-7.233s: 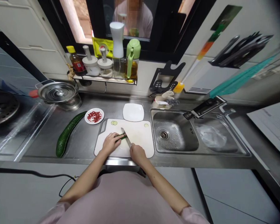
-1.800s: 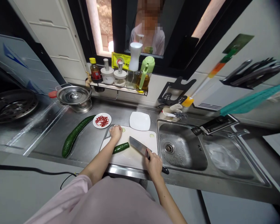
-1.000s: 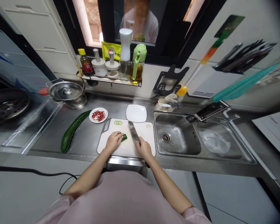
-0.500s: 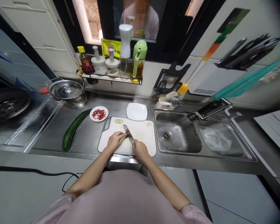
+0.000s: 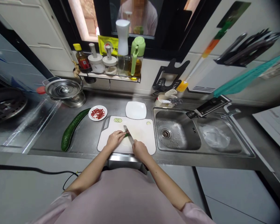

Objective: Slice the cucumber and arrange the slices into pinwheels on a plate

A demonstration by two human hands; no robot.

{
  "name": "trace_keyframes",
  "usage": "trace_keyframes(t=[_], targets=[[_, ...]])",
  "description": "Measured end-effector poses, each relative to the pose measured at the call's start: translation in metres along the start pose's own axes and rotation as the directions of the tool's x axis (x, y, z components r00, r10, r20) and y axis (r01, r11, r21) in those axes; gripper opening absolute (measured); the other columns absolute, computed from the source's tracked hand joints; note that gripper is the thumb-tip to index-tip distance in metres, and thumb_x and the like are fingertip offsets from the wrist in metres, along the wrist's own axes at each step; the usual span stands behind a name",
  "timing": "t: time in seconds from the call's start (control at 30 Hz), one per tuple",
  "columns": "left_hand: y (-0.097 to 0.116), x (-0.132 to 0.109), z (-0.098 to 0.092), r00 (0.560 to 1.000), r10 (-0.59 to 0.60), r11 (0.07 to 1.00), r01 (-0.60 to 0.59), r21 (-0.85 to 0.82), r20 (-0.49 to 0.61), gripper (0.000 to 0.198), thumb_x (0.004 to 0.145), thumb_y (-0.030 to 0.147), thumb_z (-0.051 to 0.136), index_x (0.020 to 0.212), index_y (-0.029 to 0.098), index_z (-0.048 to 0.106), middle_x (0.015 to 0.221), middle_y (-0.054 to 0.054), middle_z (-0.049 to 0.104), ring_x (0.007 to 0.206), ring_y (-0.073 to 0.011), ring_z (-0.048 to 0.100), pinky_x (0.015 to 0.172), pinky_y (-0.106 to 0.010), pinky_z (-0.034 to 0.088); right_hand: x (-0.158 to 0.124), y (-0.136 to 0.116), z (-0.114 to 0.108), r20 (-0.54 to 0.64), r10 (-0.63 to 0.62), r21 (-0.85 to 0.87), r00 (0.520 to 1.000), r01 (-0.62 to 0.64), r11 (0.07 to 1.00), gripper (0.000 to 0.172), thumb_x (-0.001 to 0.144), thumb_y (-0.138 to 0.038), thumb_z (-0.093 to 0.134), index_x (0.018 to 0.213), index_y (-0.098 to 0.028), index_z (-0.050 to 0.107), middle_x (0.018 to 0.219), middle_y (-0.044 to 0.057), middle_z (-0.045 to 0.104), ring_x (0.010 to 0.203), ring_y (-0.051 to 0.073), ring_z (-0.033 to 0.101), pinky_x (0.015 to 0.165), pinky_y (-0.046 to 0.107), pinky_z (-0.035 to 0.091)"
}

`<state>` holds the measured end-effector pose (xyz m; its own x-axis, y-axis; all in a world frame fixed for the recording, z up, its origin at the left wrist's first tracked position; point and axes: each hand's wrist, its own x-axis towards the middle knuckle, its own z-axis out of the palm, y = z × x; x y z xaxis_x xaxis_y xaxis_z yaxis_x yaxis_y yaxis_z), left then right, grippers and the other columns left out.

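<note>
My right hand (image 5: 140, 148) is closed round the handle of a kitchen knife (image 5: 129, 136), whose blade points up and left over the white cutting board (image 5: 140, 124). Against the blade's left side, my left hand (image 5: 114, 138) has its fingers closed on a small green cucumber piece (image 5: 126, 134), mostly hidden by the fingers and knife. A few overlapping cucumber slices (image 5: 118, 120) lie at the board's upper left. One more slice (image 5: 148, 123) lies at its upper right. A long whole cucumber (image 5: 73, 129) rests on the steel counter to the left.
A small plate of chopped red pieces (image 5: 98, 113) and a white square dish (image 5: 135, 110) stand behind the board. To the right is a sink (image 5: 177, 146) with a faucet (image 5: 210, 107). A lidded steel pot (image 5: 66, 93) stands back left, below a rack of condiments (image 5: 112, 76).
My hands and the knife stay at nearly the same place on the board, with the left fingers still at the blade. The whole view has shifted slightly.
</note>
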<state>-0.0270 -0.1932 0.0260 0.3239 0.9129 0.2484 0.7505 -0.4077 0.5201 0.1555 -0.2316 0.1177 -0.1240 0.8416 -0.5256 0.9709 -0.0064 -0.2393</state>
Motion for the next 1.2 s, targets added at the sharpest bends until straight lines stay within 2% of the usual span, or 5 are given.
trace_keyframes(t=[0.37,0.7,1.2], targets=[[0.001,0.002,-0.001,1.000,-0.003,1.000,0.004,-0.010,0.024,0.028,0.095,0.034,0.048,0.107,0.027,0.072,0.099,-0.004,0.068,0.091,-0.0139,0.062,0.081,-0.025,0.049,-0.009,0.002,-0.004,0.044,-0.005,-0.007,0.999,0.005,1.000,0.030,0.092,-0.013,0.036,0.111,-0.010,0.059,0.104,0.018,0.068,0.097,0.025,0.065,0.072,0.029,0.041],[-0.006,0.002,0.004,1.000,0.007,1.000,-0.007,-0.022,0.022,0.027,0.094,0.034,0.049,0.107,0.027,0.072,0.099,-0.004,0.068,0.091,-0.0137,0.062,0.082,-0.025,0.049,-0.002,-0.005,-0.008,0.066,0.016,-0.002,0.998,-0.016,1.000,0.031,0.091,-0.011,0.036,0.112,-0.010,0.059,0.105,0.017,0.068,0.097,0.023,0.064,0.073,0.028,0.041],[-0.002,0.004,0.001,1.000,0.005,0.999,-0.005,-0.034,0.025,0.027,0.094,0.033,0.049,0.105,0.026,0.072,0.100,-0.004,0.068,0.091,-0.0139,0.062,0.083,-0.026,0.050,0.012,-0.005,0.003,0.042,-0.008,-0.022,0.999,0.009,1.000,0.031,0.091,-0.011,0.036,0.112,-0.011,0.058,0.105,0.017,0.068,0.099,0.024,0.065,0.076,0.029,0.043]])
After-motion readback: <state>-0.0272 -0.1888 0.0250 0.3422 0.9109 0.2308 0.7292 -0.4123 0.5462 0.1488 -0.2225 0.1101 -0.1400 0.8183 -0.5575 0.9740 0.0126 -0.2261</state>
